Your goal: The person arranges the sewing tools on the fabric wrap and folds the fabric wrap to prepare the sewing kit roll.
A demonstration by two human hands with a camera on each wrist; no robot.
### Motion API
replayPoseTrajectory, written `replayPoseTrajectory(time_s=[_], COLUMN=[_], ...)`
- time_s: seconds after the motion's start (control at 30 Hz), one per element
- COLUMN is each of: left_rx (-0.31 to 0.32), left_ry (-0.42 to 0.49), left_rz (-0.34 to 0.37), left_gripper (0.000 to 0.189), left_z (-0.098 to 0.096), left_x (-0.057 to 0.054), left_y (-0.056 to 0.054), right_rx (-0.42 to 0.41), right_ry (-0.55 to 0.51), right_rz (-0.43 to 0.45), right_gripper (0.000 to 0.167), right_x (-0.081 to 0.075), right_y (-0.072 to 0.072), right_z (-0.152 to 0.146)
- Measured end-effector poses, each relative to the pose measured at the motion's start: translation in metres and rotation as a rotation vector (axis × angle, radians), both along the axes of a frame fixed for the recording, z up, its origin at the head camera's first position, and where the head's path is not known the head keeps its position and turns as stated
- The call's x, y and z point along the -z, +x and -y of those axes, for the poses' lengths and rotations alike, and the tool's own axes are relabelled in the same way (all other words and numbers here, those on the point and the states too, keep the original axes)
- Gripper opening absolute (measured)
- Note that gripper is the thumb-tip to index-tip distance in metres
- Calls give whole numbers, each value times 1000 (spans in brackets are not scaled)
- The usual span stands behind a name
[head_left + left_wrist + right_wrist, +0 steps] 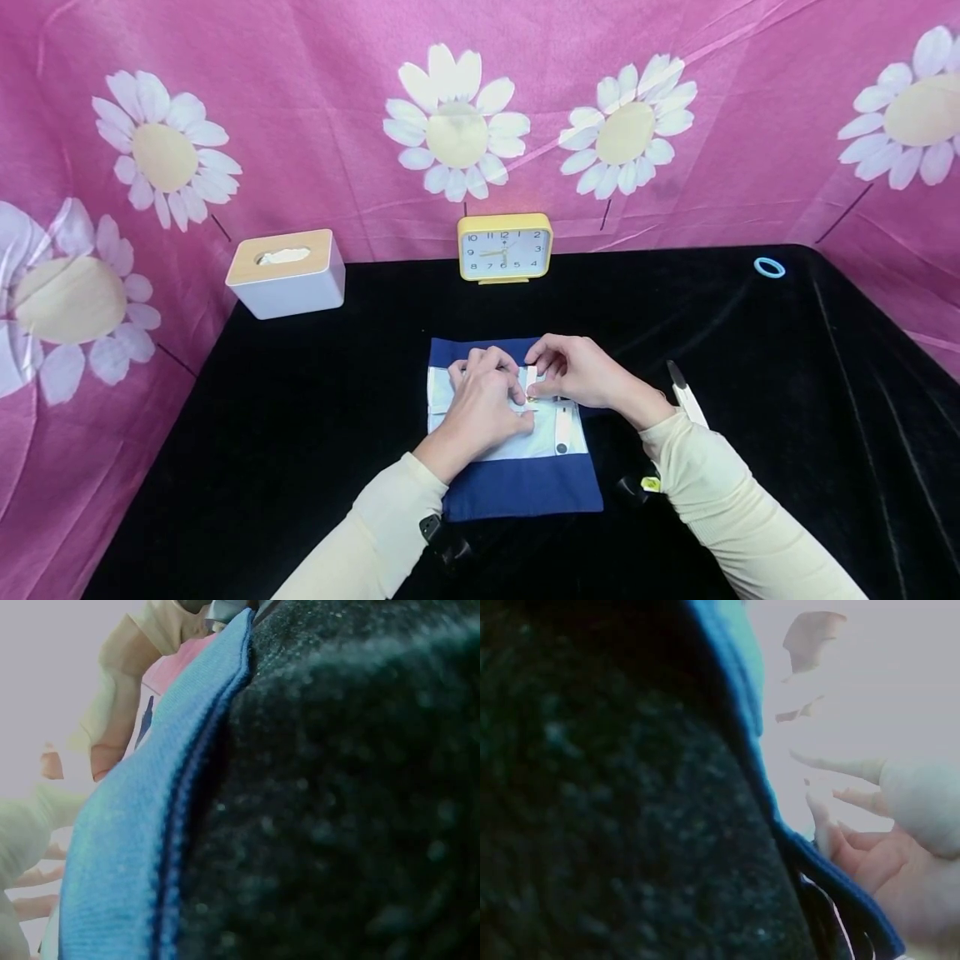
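Note:
A navy and pale blue fabric piece (pixel 522 486) lies flat on the black tabletop, its pale band across the middle. My left hand (pixel 483 396) rests on the pale part with fingers spread and slightly bent. On the right, my right hand (pixel 573 371) pinches a short white strap (pixel 532 379) between thumb and fingers; a small gold-coloured spot shows at its lower end. A second white strap (pixel 562 429) with a dark round snap lies just below that hand. In both wrist views the fabric edge is close and the hands look washed out.
A tissue box (pixel 300 283) stands at the back left, a yellow clock (pixel 505 247) at the back centre. A light blue ring (pixel 768 267) lies far right. Beside my right forearm is a white object with a dark tip (pixel 688 396), partly hidden by the sleeve.

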State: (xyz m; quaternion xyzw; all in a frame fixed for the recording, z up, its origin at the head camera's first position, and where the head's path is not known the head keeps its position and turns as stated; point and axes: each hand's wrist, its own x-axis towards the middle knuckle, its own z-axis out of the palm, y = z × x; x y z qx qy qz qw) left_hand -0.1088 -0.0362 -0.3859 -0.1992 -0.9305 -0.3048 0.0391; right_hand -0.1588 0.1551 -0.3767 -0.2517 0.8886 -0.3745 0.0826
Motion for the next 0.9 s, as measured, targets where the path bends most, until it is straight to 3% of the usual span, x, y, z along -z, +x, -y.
replayPoseTrajectory(time_s=[0.17, 0.63, 0.9], left_rx=[7, -21, -9], left_ry=[32, 84, 91], left_rz=[16, 71, 74], left_gripper=[10, 10, 10], left_z=[-1, -1, 1], left_x=[1, 3, 3], left_y=[-1, -1, -3], right_rx=[-45, -103, -94], right_ry=[-1, 5, -21], right_rz=[-40, 36, 23], right_gripper=[25, 31, 32], right_x=[1, -3, 3], right_y=[0, -3, -5], right_z=[-1, -6, -5])
